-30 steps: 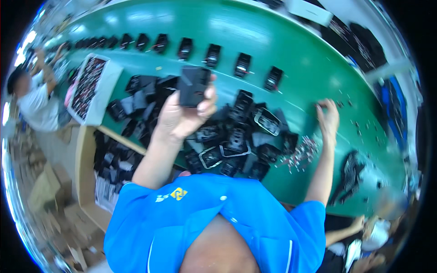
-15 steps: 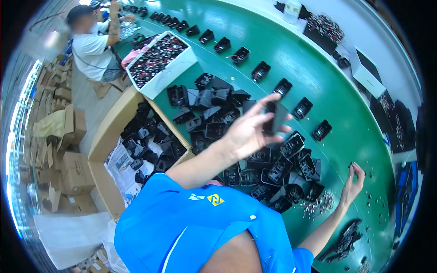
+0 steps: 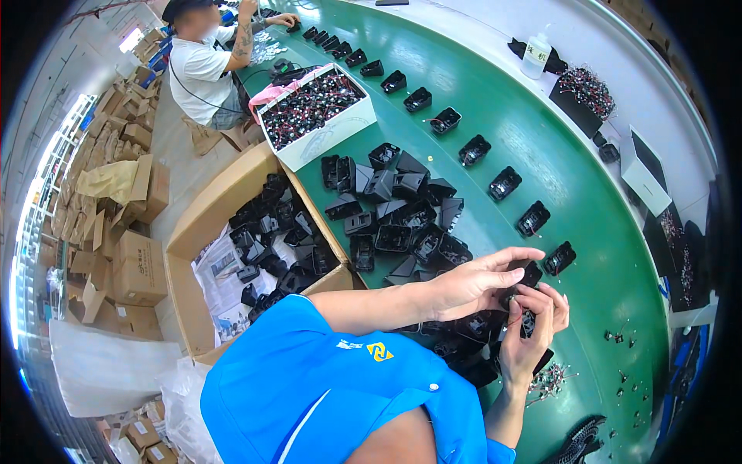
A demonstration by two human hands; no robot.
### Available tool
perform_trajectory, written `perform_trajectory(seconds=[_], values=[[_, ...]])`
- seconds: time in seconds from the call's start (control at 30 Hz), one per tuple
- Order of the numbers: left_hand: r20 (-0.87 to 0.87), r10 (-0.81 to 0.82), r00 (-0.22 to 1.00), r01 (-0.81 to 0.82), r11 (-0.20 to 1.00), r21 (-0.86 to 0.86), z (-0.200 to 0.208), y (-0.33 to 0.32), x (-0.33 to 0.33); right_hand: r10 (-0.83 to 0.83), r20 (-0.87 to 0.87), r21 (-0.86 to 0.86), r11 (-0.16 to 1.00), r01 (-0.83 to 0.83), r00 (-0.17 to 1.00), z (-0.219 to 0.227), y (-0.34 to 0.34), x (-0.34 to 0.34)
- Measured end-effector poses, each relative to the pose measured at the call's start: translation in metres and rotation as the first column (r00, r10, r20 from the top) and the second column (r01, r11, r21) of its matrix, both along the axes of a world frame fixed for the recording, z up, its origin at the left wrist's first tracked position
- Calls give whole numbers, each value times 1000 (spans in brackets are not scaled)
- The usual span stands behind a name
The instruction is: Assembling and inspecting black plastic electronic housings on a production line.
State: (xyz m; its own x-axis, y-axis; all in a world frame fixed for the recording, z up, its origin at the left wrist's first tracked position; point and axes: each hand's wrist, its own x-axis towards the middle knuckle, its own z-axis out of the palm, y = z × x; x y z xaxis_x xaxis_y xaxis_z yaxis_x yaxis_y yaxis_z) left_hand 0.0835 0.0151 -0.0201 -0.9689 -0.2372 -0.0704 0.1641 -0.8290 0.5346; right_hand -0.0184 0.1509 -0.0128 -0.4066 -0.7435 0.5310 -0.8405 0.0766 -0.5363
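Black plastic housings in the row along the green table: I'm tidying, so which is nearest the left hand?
The black plastic housing ending the row at lower right, beside the left hand; the others recede toward the picture's upper left.

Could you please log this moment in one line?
left hand: holds black housing; right hand: at it; housing row: on green table

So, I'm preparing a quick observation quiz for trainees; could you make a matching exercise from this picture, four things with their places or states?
Things
1. Left hand
2. Open white box
3. Large cardboard box
4. Plastic bottle

Places or states
A. Containing paper sheets and black housings
B. Beyond the green table's far edge
C. Gripping a black plastic housing, near the right hand
D. Filled with small wired components

Pairs: 1-C, 2-D, 3-A, 4-B
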Motion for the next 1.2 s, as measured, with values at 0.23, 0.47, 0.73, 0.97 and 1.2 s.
perform_trajectory(seconds=[0.23,0.47,0.73,0.97,1.2], values=[[-7,74,997,-70,910,-410,-11,10,-6,-141,31,4,990,141,989,4,0,5],[76,16,997,-4,989,-148,1,1,-10,-86,70,-110,990,94,994,-4,-2,-9],[117,66,991,-30,958,-286,3,-9,-9,-126,12,-67,990,127,992,-13,-15,-4],[8,206,978,-153,752,-642,4,-1,-14,-187,-64,-140,974,176,980,-28,-17,-9],[-24,57,998,-58,728,-683,8,-3,-13,-137,-100,-321,942,98,985,-33,-9,-25]])
